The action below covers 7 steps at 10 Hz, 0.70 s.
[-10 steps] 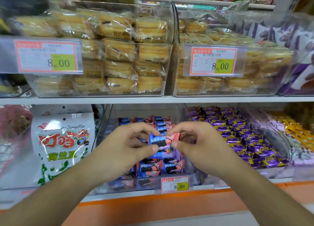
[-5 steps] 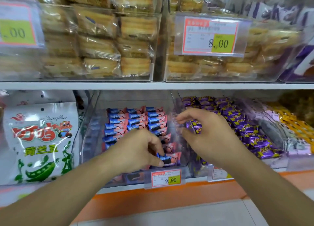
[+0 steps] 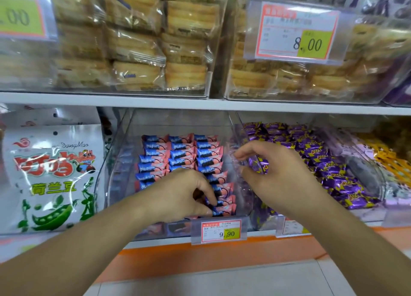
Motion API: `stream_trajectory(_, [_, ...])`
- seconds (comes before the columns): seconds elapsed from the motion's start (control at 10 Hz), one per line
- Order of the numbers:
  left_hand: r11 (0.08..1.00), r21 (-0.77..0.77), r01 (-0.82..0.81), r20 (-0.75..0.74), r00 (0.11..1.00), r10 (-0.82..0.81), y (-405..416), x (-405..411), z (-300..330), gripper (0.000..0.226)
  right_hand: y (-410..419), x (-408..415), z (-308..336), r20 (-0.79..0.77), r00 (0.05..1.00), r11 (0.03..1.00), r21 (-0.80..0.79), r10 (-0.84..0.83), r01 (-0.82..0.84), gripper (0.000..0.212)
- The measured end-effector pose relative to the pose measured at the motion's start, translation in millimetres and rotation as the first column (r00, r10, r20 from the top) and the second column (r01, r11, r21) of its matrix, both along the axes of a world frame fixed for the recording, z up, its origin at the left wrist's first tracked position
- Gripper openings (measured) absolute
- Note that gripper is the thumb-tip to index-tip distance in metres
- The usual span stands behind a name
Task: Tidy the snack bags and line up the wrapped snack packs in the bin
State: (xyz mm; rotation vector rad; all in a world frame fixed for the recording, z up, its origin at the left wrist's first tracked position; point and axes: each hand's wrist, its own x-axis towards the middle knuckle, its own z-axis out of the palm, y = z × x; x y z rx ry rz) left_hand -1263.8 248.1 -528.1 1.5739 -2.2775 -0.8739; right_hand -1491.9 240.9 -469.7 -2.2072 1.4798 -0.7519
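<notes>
Hands: left hand pinches a blue-pink pack at the near end of the right row, likely seating it in line. Right hand hovers beside it over the clear bin wall, fingers loosely curled, empty.

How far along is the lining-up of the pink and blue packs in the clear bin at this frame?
Mostly done: the pink and blue snack packs lie in three neat rows toward the back of the clear bin. In hand: the left hand has its grip on a front pack of the right row, while the right hand hovers by the divider. Left: the front, hidden under the left hand; the pea bag already stands upright.
</notes>
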Motion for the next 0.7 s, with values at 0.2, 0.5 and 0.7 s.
stream_trajectory(0.2, [0.993,-0.115,-0.018,0.028,0.999,0.022,-3.8,2.3,2.1,0.048,-0.3,-0.3,-0.4,-0.003,1.000,1.000,-0.011,-0.005,0.005,0.025])
stream_trajectory(0.5, [0.998,-0.058,-0.003,0.133,0.991,0.011,-6.3,10.1,1.1,0.044,1.8,0.0,0.4,-0.018,1.000,1.000,0.002,0.001,0.000,0.026])
stream_trajectory(0.7, [0.972,-0.197,-0.127,0.140,0.978,0.156,2.4,37.6,34.3,0.034,4.3,1.1,3.5,-0.012,0.999,0.999,0.021,-0.038,0.038,0.026])
